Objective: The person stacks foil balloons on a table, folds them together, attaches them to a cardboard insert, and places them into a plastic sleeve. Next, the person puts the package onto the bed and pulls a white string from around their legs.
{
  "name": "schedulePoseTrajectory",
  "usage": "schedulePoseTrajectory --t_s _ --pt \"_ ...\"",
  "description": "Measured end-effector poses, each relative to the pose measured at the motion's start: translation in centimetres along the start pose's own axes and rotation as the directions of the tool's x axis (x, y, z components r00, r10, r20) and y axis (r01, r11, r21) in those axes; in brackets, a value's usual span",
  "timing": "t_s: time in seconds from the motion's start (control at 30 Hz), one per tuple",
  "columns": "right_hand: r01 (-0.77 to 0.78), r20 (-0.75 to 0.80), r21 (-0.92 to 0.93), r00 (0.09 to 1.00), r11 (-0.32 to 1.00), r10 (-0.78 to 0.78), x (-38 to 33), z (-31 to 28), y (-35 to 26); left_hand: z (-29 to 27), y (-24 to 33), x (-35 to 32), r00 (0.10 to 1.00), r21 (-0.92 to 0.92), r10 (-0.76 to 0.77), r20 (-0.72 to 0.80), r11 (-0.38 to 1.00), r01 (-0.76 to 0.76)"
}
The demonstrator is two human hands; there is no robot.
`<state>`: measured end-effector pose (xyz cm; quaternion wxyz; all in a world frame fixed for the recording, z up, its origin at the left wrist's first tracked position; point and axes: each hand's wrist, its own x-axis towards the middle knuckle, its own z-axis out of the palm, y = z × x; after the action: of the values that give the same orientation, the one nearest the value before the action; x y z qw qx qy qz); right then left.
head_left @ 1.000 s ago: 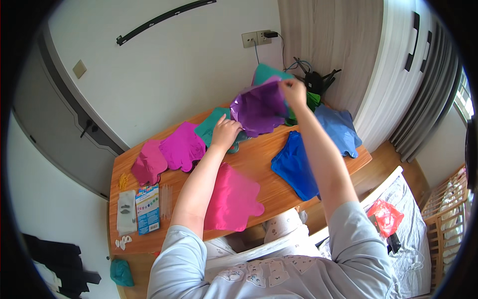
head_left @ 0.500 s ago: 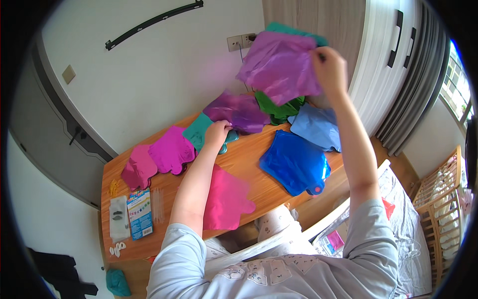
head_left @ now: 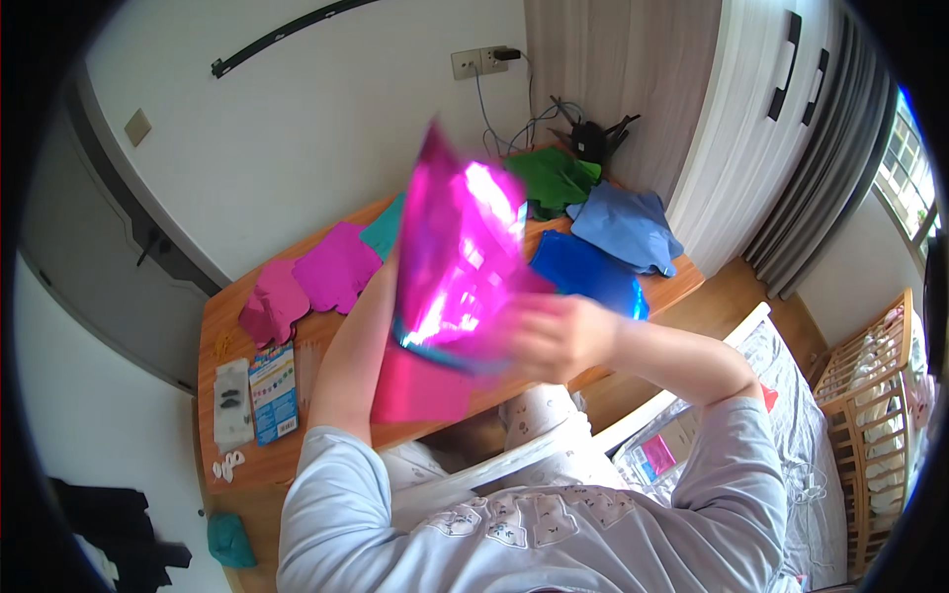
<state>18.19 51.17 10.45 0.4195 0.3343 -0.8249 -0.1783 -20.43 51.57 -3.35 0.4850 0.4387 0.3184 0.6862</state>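
Observation:
My right hand (head_left: 563, 336), slightly blurred, is closed on the lower right edge of a shiny magenta foil balloon (head_left: 460, 257). This flat, uninflated balloon stands raised over the middle of the table, smeared by motion, with a teal strip along its bottom edge. My left forearm (head_left: 351, 356) reaches up behind the foil, which hides the left hand and its fingers. Below the raised balloon lies a flat pink foil balloon (head_left: 420, 390). A blue foil balloon (head_left: 593, 272) lies to the right, partly under my right hand's side.
Along the table's back lie pink (head_left: 275, 301), purple (head_left: 336, 267), teal (head_left: 381, 235), green (head_left: 554, 180) and light blue (head_left: 625, 227) foils. A blue-and-white package (head_left: 274, 395) and a clear bag (head_left: 233, 405) sit at left. A black router (head_left: 590, 140) with cables stands at the back.
My right hand has come down and left from the far right, bringing the foil to the middle. The purple foil at the back centre is no longer visible there. The view has shifted slightly.

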Motion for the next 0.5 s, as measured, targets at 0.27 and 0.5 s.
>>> schedulePoseTrajectory --t_s 0.27,0.5 --pt "-0.091 0.275 0.368 0.961 0.926 -0.015 -4.1 9.7 -6.0 4.1 8.5 -15.5 0.914 0.368 -0.351 -0.203 0.838 0.403" --pt "-0.124 0.288 0.399 0.958 0.908 0.005 -3.7 12.4 -6.6 3.0 8.5 -21.6 0.963 0.949 -0.171 -0.21 0.2 0.243"
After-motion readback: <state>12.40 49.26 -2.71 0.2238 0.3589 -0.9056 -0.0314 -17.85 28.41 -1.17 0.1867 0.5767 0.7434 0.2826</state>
